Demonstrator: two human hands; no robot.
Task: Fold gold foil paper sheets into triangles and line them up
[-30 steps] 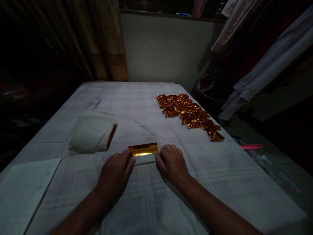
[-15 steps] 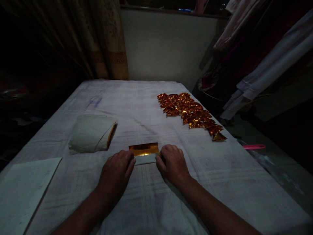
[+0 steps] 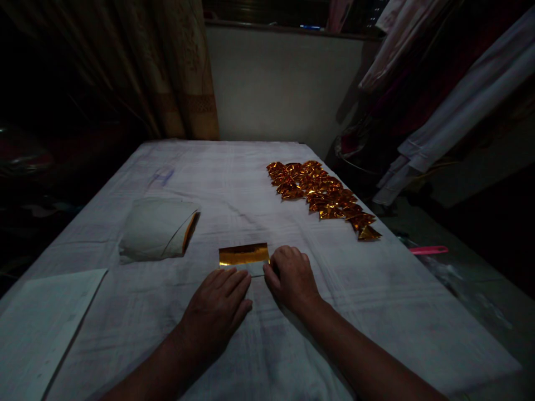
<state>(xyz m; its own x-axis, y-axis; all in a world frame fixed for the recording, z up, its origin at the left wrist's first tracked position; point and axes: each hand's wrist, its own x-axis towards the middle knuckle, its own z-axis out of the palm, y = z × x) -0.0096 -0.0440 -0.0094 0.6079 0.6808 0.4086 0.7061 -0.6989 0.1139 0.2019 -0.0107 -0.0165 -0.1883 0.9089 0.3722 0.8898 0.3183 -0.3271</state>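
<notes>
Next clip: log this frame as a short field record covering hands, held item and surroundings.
left hand: flat, pressing on the near part of the gold foil sheet
right hand: curled at the sheet's right edge
surface: table with white cloth
far right: row of folded gold foil pieces
left: curled paper stack
near left: white sheet
</notes>
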